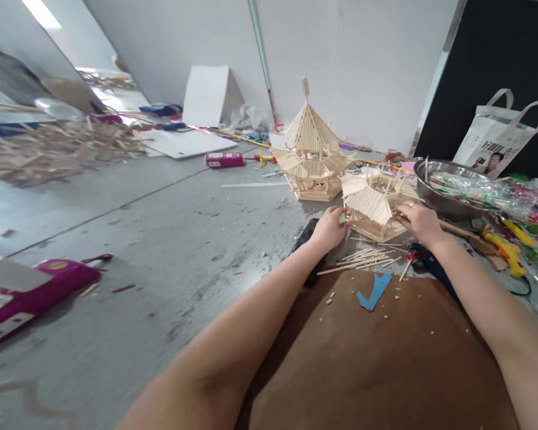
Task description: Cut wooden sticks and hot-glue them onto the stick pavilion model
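Observation:
A pavilion model built of thin wooden sticks (370,203), with slanted roof panels and an open top, stands low in front of me. My left hand (332,230) has its fingers curled against the model's left side. At the opposite side, my right hand (419,222) pinches the edge by the roof panel; its fingertips are partly hidden. Just behind, to the left, rises a taller stick pavilion (311,149) with a pointed roof. Loose wooden sticks (365,258) lie between my forearms, close to a blue scrap (375,291) on the brown covering (385,358). Beside my left wrist is a black phone-like object (307,233).
A metal bowl (448,203) with packaged sticks stands at right, near a yellow glue gun (506,245) and a white tote bag (488,137). Magenta power strips (40,292) lie on the grey floor (161,239). A stick pile (63,149) is far left.

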Motion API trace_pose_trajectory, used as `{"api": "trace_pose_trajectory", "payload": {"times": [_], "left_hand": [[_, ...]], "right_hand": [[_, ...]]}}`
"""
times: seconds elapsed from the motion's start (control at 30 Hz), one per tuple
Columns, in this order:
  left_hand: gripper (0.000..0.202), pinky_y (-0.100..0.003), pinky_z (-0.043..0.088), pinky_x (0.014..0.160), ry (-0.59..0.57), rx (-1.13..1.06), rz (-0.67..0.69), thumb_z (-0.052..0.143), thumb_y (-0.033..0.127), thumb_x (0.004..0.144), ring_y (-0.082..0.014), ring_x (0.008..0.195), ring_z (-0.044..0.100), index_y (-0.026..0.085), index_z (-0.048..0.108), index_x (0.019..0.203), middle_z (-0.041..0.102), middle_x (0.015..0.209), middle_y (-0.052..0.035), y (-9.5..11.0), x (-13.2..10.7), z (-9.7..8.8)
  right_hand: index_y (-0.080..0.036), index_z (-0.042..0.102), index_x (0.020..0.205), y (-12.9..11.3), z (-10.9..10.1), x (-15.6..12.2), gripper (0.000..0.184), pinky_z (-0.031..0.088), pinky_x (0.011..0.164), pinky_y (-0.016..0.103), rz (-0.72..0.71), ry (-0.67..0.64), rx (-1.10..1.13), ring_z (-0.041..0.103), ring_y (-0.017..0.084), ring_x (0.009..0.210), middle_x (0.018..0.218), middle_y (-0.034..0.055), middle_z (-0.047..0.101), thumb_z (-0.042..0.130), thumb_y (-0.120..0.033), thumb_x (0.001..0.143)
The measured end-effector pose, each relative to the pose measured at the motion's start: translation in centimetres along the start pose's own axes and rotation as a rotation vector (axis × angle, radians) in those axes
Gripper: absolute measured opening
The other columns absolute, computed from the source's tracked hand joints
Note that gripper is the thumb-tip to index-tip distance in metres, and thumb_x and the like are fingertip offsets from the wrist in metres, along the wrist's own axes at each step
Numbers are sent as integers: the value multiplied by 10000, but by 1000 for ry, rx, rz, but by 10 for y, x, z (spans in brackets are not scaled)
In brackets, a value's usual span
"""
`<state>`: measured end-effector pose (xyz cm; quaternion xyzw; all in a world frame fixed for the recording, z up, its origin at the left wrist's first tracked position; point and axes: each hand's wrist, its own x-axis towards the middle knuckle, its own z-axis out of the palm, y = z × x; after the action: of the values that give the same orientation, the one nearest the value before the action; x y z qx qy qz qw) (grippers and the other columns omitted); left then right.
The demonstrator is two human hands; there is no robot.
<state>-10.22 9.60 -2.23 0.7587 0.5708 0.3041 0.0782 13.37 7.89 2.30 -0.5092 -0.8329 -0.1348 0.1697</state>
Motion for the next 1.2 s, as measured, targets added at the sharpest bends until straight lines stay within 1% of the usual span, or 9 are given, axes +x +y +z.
{"api": "trace_pose_trajectory", "payload": {"times": [0.2, 0.43, 0.6, 0.73, 0.83, 0.93, 1.0, 1.07, 1.2], "left_hand": [[345, -317, 403, 909, 3, 91, -26, 470, 207, 773, -215, 1042, 528, 130, 544, 1101, 553, 1125, -115, -8, 0, -6], [331, -282, 397, 894, -30, 206, -27, 405, 208, 806, -204, 1030, 537, 132, 548, 1095, 582, 1109, -110, 0, -3, -9], [328, -268, 445, 784, -100, 224, -53, 410, 245, 793, -204, 904, 604, 176, 577, 1067, 663, 964, -76, -1, 0, -14], [296, -280, 444, 761, -101, 226, -48, 408, 241, 773, -220, 900, 602, 191, 630, 963, 667, 964, -72, -1, 6, -24], [274, -283, 444, 727, -11, 198, -58, 407, 209, 754, -213, 841, 606, 190, 649, 882, 676, 897, -62, 3, 7, -34], [238, -265, 441, 684, 271, 130, -56, 413, 210, 752, -178, 755, 589, 178, 637, 826, 660, 800, -53, 15, -6, -45], [222, -244, 435, 664, 441, 62, 6, 410, 225, 763, -145, 701, 568, 161, 612, 829, 633, 741, -43, 31, -25, -51], [204, -215, 424, 599, 448, -18, 141, 407, 214, 764, -108, 600, 530, 154, 593, 820, 605, 679, -25, 54, -50, -51], [181, -189, 400, 538, 50, -72, 681, 403, 217, 786, -82, 556, 518, 173, 577, 763, 600, 634, -11, 104, -97, -27]], "right_hand": [[-212, 578, 929, -34, -2, -6, 242, 304, 543, 246, 61, -30, -114, 571, 162, 825, 952, 45, 622, 378, -328, 857], [-204, 566, 957, -67, -9, -14, 236, 330, 530, 252, 115, -51, -148, 583, 170, 750, 921, 55, 622, 373, -295, 856], [-173, 500, 1140, -66, -17, -23, 338, 394, 594, 250, 88, 114, -18, 573, 172, 853, 1147, 97, 546, 391, -289, 842], [-191, 570, 1019, -55, -19, -43, 287, 403, 642, 236, -37, 75, 77, 574, 159, 865, 1040, 77, 605, 349, -283, 861], [-199, 593, 932, -50, -12, -62, 270, 396, 669, 236, -104, -73, 94, 587, 146, 816, 936, 61, 642, 342, -274, 869], [-191, 591, 932, -50, -1, -79, 262, 391, 678, 234, -124, -120, 95, 588, 146, 819, 906, 60, 647, 349, -266, 866], [-188, 587, 945, -52, 6, -86, 262, 389, 670, 236, -131, -129, 97, 587, 151, 821, 906, 63, 645, 351, -263, 862], [-186, 585, 957, -54, 10, -90, 267, 388, 657, 242, -140, -140, 100, 587, 157, 807, 902, 68, 641, 346, -257, 862], [-180, 586, 958, -55, 14, -94, 245, 388, 666, 244, -171, -167, 128, 584, 157, 805, 897, 74, 636, 380, -255, 848]]}}
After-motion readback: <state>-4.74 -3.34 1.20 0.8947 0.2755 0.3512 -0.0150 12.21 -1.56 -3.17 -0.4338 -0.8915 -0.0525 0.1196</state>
